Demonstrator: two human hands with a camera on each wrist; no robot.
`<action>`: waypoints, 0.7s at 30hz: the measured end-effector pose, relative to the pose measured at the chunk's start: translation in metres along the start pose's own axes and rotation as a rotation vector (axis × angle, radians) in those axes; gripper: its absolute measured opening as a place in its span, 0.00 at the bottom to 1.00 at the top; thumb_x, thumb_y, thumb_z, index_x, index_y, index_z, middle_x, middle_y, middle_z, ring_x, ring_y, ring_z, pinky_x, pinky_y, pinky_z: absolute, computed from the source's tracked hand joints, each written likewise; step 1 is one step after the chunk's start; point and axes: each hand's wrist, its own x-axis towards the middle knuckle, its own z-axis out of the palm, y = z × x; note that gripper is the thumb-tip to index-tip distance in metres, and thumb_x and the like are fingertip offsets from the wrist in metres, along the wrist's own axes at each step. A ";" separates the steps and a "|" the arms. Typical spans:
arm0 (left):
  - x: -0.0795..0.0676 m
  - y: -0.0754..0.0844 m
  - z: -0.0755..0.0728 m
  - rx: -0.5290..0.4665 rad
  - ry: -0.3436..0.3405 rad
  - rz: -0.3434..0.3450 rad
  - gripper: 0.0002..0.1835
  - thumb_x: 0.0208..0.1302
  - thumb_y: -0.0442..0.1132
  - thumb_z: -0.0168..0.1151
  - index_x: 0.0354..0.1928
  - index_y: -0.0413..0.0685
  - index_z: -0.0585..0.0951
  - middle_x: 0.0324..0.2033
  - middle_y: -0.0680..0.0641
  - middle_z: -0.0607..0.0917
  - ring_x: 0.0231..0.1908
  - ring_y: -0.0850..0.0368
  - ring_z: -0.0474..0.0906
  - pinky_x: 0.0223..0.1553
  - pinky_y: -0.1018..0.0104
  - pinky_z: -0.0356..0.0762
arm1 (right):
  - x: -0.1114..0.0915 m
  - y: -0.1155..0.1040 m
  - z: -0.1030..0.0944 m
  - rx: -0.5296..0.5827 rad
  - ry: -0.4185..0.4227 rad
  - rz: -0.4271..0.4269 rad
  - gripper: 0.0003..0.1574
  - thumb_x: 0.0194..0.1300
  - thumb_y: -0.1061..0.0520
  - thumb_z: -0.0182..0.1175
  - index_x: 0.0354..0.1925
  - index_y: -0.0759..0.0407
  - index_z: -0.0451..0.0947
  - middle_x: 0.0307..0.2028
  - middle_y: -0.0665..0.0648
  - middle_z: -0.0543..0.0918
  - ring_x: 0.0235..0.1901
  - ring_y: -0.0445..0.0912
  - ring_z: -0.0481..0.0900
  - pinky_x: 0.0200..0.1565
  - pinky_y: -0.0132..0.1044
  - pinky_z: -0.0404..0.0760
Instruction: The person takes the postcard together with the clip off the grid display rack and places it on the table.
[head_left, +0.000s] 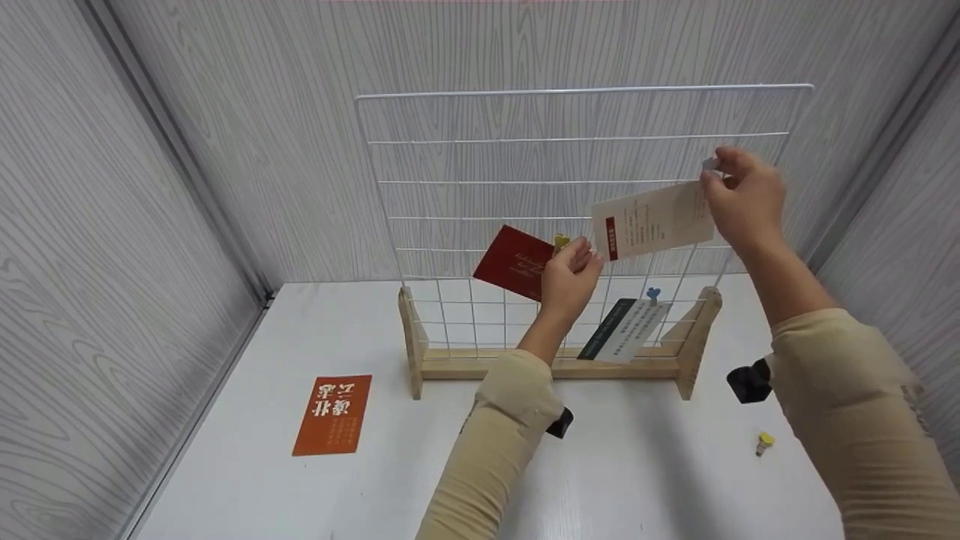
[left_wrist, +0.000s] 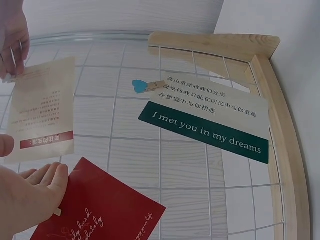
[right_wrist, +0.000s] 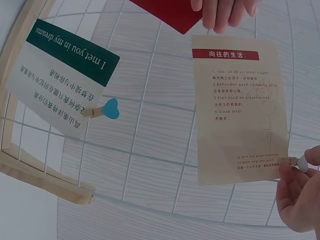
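My right hand [head_left: 746, 199] pinches a small wooden clothespin [right_wrist: 295, 161] with a pale heart on its end, at one corner of a cream printed card [right_wrist: 240, 110]. The card lies against the white wire grid [head_left: 480, 181]. Fingers loosely bent, my left hand [head_left: 571, 277] is near the card's other end; right wrist view shows a small gap between them. Beside and partly behind that hand hangs a red card [head_left: 514, 262], with a yellow clip [head_left: 561, 241] at its edge. Lower on the grid, a blue heart clothespin [right_wrist: 102, 109] holds a green-and-white card [right_wrist: 70, 75].
The grid stands in a wooden base [head_left: 551, 369] on a white table [head_left: 247, 495]. An orange card [head_left: 332, 415] lies at the left. At the right lies a yellow-topped clothespin [head_left: 763, 443]. Wood-grain panels [head_left: 225, 135] enclose the back and sides.
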 end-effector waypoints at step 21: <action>0.013 0.003 0.008 0.120 0.119 0.011 0.15 0.54 0.31 0.57 0.45 0.33 0.75 0.39 0.41 0.80 0.39 0.55 0.77 0.38 0.75 0.72 | 0.007 -0.002 0.002 -0.029 0.001 0.030 0.21 0.63 0.56 0.45 0.53 0.63 0.68 0.44 0.61 0.74 0.40 0.47 0.71 0.40 0.32 0.70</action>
